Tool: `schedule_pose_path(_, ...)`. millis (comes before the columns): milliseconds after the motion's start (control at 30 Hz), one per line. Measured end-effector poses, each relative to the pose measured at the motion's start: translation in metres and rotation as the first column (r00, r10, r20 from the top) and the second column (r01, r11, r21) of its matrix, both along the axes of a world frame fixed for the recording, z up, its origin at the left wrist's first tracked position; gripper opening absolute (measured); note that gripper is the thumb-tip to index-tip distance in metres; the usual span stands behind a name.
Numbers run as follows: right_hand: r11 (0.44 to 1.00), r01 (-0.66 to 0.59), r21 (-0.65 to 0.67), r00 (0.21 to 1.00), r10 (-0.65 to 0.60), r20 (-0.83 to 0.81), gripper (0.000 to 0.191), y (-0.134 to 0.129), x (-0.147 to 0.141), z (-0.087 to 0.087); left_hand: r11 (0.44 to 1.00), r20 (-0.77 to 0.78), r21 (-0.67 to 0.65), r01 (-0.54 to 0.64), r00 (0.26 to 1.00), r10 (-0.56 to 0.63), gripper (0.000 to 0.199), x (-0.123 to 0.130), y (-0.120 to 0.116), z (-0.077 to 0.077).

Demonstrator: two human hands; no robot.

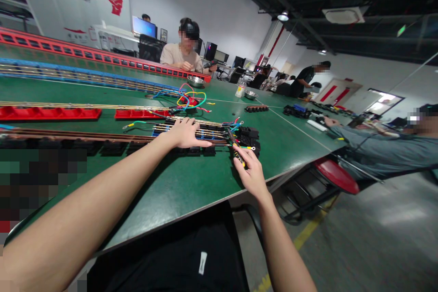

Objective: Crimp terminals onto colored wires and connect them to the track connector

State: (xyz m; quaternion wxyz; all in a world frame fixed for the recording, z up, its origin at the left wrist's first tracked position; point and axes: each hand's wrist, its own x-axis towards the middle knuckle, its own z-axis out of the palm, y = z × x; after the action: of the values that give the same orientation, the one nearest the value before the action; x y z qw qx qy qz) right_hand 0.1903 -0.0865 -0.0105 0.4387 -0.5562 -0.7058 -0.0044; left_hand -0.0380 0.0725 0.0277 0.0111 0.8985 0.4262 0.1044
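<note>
My left hand (185, 133) lies with spread fingers on a long rail assembly of black and blue plastic holders and thin copper-coloured bars (137, 136). My right hand (249, 169) is wrapped round the yellow and black handle of pliers (239, 157). Their jaws point up and left, at the right end of the bars. Black end blocks (249, 134) sit just beyond that end. Short wires with ring terminals (253, 148) stick out beside the jaws. Whether the jaws grip anything is too small to tell.
Behind lie red holder strips (54, 113), a blue rail (82, 73) and a long red rail (102, 57). Looped coloured wires (191, 99) rest near a metal bowl (195, 82). A person (185, 50) sits opposite; another (393, 141) sits at the right. A red stool (337, 175) stands beside the table.
</note>
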Motion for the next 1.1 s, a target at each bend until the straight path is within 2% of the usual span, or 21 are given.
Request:
schedule_pose_path(167,1.0,0.013,-0.008,0.996,-0.013,-0.085,0.039,0.0011,0.0026,-0.0007,1.0,-0.015,-0.003,-0.008,1.0,0.008,0.104,-0.0001,-0.0007,0.0016)
schedule_pose_path(333,0.998,0.023,-0.063,0.942,-0.042,-0.332,0.043,0.0041,0.0049,-0.0063,1.0,-0.014,0.009,0.004,1.0,-0.004,0.106,-0.0005,-0.0001,0.0013)
schedule_pose_path(467,0.993,-0.052,-0.11,0.856,-0.013,-0.517,0.046,0.0057,0.0046,-0.0062,1.0,-0.006,-0.006,0.002,1.0,-0.002,0.106,-0.0006,0.0007,0.0001)
schedule_pose_path(600,0.982,-0.159,-0.097,0.719,0.048,-0.693,0.048,0.0082,0.0038,-0.0039,1.0,-0.009,-0.012,-0.007,1.0,0.007,0.106,-0.0006,0.0015,-0.0007)
schedule_pose_path(667,0.979,-0.183,-0.092,0.66,0.053,-0.749,0.048,0.0093,0.0033,-0.0026,1.0,-0.009,-0.004,-0.004,1.0,0.004,0.107,-0.0006,0.0015,-0.0005)
schedule_pose_path(767,0.975,-0.196,-0.104,0.612,0.038,-0.79,0.048,0.0095,0.0021,0.0001,1.0,-0.013,0.016,0.005,1.0,-0.005,0.107,-0.0007,0.0009,0.0004)
schedule_pose_path(933,0.975,-0.196,-0.102,0.597,0.036,-0.802,0.05,0.0087,0.0001,0.002,1.0,-0.026,0.015,0.004,1.0,-0.004,0.108,-0.0007,-0.001,0.0024)
schedule_pose_path(1100,0.987,-0.121,-0.105,0.689,0.008,-0.725,0.05,0.0097,-0.0004,-0.0016,1.0,-0.03,-0.004,-0.008,1.0,0.008,0.107,-0.0005,-0.0002,0.0016)
